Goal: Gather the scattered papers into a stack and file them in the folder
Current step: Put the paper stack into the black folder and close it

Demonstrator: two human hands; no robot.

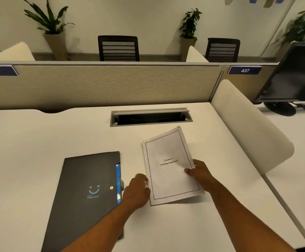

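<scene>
A stack of white papers, its top sheet reading "Chapter 6 Learning Experience", lies tilted on the white desk right of centre. My right hand grips the stack's right edge, thumb on top. My left hand is against the stack's left edge with fingers curled on it. A closed black folder with a blue smiley logo and a blue strip along its right side lies flat to the left, beside my left forearm.
A grey cable hatch is set into the desk behind the papers. A white curved divider bounds the desk on the right, a beige partition at the back. A monitor stands on the neighbouring desk.
</scene>
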